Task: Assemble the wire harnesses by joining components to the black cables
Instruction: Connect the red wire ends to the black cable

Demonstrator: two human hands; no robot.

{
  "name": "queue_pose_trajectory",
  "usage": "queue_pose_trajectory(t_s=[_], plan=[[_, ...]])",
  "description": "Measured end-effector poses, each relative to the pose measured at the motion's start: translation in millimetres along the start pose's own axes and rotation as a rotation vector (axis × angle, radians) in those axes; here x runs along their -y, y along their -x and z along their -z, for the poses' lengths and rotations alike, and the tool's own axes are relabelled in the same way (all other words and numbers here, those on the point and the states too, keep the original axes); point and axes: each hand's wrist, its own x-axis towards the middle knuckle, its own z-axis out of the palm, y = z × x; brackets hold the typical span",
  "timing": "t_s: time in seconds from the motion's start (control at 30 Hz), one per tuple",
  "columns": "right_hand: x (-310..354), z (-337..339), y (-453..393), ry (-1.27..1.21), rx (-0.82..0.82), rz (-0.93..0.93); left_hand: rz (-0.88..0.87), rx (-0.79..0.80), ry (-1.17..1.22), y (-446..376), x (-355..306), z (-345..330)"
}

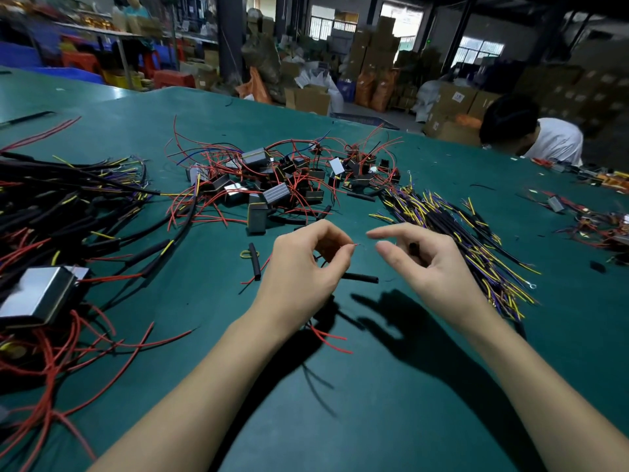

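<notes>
My left hand (306, 267) hovers over the green table (391, 386) and pinches the bare tip of a thin red wire (330, 338), which trails down under the palm. My right hand (429, 264) is a little to its right; the thumb and forefinger are parted and a short black piece is tucked under the curled fingers. A short black sleeve (360, 277) lies on the table between the two hands. Behind them sits a heap of small black box components with red leads (272, 185). A bundle of black cables with yellow and purple wires (459, 240) lies to the right.
A pile of finished harnesses with black tubing (68, 206) fills the left side, with a metal-faced box (37, 294) near the left edge. Another black sleeve (254, 262) lies left of my hands. A person in a white shirt (544, 141) works at the far right.
</notes>
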Motion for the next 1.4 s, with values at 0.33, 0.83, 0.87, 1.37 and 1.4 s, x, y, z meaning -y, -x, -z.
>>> queue_pose_trajectory(t_s=[0.33,0.83,0.87,1.37,1.4], plan=[[8,-1,-6,0.167,0.050,0.137,-0.017,0.036,-0.046,1,-1,1],[-5,5,-7,0.769,0.083,0.606,0.161,0.120,0.057,2,-3,-4],[-6,6,-7,0.766,0.076,0.603,0.161,0.115,0.055,3,-3,-5],[4,4,-11,-0.618,-0.175,-0.391,0.222,0.016,0.113,3,-2,-4],[4,2,-10,-0.676,-0.176,-0.411,0.219,0.018,0.115,3,-2,-4]])
